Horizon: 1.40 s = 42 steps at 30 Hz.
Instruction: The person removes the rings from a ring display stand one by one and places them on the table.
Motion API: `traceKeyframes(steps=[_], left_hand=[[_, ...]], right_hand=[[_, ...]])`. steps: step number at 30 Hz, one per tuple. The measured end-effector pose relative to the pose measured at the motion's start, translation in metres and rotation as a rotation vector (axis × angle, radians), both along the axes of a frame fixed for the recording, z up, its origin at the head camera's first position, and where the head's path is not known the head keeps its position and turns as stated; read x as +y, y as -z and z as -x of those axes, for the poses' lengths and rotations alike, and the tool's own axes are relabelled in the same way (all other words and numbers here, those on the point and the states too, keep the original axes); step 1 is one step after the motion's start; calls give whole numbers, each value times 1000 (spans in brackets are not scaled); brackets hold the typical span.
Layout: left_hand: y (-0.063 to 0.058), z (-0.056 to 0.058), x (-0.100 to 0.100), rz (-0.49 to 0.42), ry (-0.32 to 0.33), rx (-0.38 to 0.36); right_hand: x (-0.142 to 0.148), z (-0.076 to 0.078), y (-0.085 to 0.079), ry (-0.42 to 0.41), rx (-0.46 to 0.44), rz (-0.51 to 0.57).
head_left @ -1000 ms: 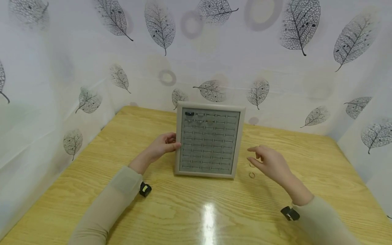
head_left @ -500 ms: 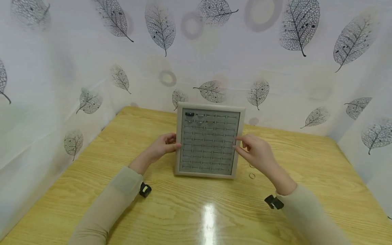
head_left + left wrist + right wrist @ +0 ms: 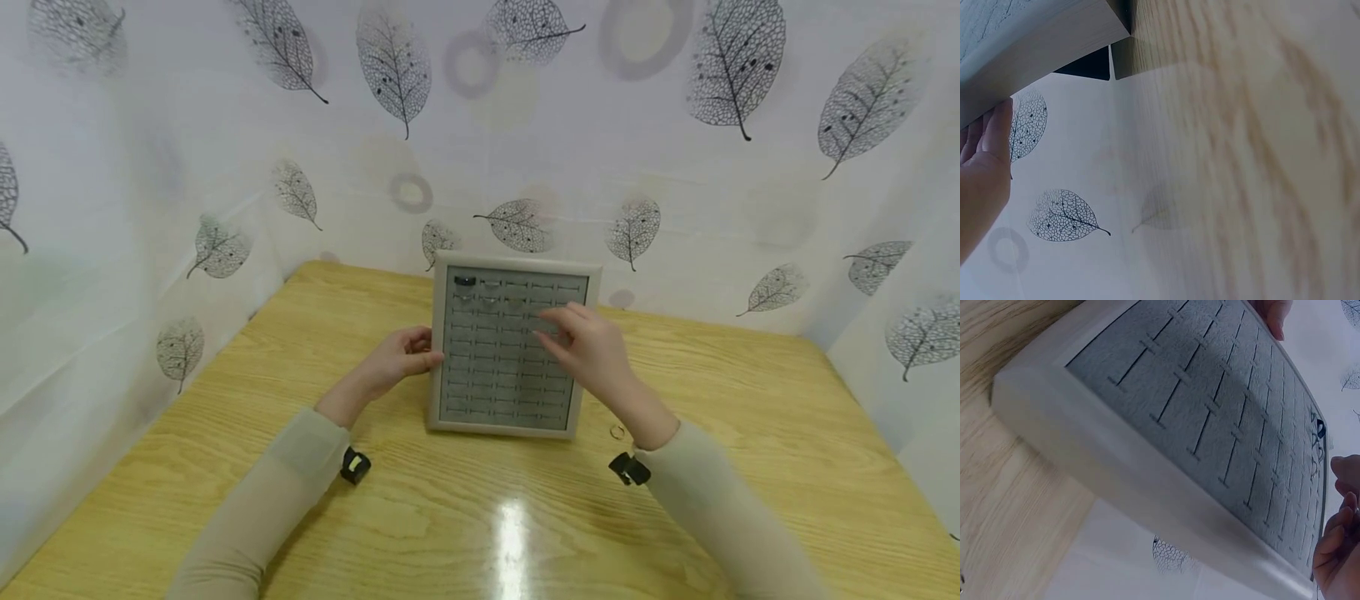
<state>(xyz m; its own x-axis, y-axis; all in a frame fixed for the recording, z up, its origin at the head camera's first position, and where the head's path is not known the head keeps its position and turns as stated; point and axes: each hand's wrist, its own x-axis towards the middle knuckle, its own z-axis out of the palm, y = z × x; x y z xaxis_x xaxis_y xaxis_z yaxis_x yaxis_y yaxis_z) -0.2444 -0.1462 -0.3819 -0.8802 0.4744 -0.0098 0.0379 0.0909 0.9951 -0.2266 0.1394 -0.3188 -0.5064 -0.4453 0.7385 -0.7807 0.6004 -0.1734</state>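
Note:
A ring display board [image 3: 498, 375] with a light frame and grey slotted pad stands tilted on the table. My left hand [image 3: 392, 360] holds its left edge, thumb at the front and fingers partly hidden behind. My right hand [image 3: 592, 350] is in front of the board's right half, thumb and forefinger bent towards each other just below the second row. They seem to pinch a small ring, of which only a glint [image 3: 1357, 513] shows in the right wrist view. In the upper left slots sit a dark ring [image 3: 465, 281] and several thin rings [image 3: 490, 300].
One loose ring [image 3: 617, 432] lies on the wooden table [image 3: 420, 517] right of the board, close to my right wrist. A leaf-patterned cloth [image 3: 337, 217] hangs behind the table and along its sides.
My right hand has moved left and up from beside the loose rings to the front of the board. One loose ring is now hidden behind it. My left hand and the board stay still.

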Motion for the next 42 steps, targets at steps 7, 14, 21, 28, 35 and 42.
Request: traceKeyframes(steps=[7, 14, 21, 28, 35, 42], left_hand=[[1, 0, -1, -5, 7, 1], [1, 0, 0, -8, 6, 3], [0, -1, 0, -9, 9, -3], [1, 1, 0, -14, 9, -1], [3, 1, -1, -12, 13, 2], [2, 0, -1, -19, 12, 3]], right_hand=[[-15, 9, 0, -7, 53, 18], [-24, 16, 0, 28, 90, 24], [-28, 21, 2, 97, 103, 13], [-30, 25, 4, 100, 135, 10], [-32, 27, 6, 99, 180, 22], [-32, 29, 7, 91, 198, 38]])
